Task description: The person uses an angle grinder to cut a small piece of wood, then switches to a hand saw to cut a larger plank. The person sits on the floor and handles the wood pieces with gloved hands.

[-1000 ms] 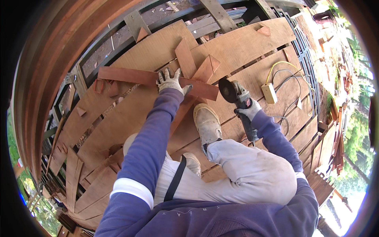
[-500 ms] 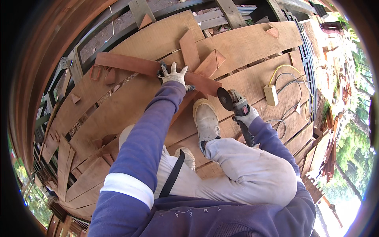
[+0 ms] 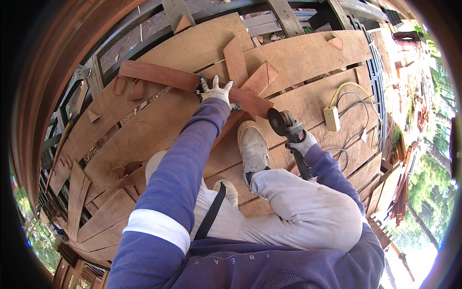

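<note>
My left hand (image 3: 215,92), in a pale glove with dark patches, spans a long reddish-brown wooden board (image 3: 159,75). Its fingers are spread over the far edge, with the thumb by the near edge. The board's right part lies across other wood pieces, one a short angled board (image 3: 260,79). My right hand (image 3: 303,143), also gloved, is closed round an angle grinder (image 3: 291,126). The grinder's dark disc (image 3: 276,122) stands upright right beside the board's right end; I cannot tell whether they touch. My shoe (image 3: 254,147) is just below the board.
Wide planks (image 3: 308,55) with gaps between them form the surface under me. A yellowish power box (image 3: 331,118) with looping cords lies to the right. Triangular offcuts (image 3: 335,42) are scattered about. Dark metal framing (image 3: 139,41) runs along the far side.
</note>
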`<state>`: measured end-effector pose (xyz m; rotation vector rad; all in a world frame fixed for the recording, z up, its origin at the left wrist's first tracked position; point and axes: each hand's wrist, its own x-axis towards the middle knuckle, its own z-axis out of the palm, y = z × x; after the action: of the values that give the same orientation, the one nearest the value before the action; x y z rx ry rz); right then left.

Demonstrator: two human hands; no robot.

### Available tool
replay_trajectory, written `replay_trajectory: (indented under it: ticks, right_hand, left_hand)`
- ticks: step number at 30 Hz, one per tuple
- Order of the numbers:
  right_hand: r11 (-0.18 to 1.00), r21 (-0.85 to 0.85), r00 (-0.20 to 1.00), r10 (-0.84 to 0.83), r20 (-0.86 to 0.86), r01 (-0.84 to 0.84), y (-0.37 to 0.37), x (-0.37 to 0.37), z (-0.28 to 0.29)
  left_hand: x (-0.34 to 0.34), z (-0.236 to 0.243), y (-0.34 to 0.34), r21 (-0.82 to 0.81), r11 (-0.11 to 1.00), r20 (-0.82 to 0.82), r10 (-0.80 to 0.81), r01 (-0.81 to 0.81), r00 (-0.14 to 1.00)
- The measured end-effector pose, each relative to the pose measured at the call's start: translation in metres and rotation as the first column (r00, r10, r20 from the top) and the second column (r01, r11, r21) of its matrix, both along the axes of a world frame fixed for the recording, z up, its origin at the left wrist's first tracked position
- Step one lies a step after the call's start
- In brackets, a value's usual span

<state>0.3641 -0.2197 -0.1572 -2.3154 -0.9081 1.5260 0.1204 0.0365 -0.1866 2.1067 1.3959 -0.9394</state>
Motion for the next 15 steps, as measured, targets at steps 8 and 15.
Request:
replay_trajectory:
  ticks: [8, 15]
  right_hand:
    - [0.999, -0.028, 0.998, 0.037, 0.051, -0.035, 0.009, -0.005, 0.016]
    - [0.999, -0.032, 1.000, 0.021, 0.022, -0.020, 0.004, -0.002, 0.006]
  left_hand:
    - [0.000, 0.001, 0.000, -0.005, 1.000, 0.006, 0.006, -0.006, 1.000]
    - [-0.002, -0.003, -0.001, 0.008, 1.000, 0.033, 0.002, -0.002, 0.999]
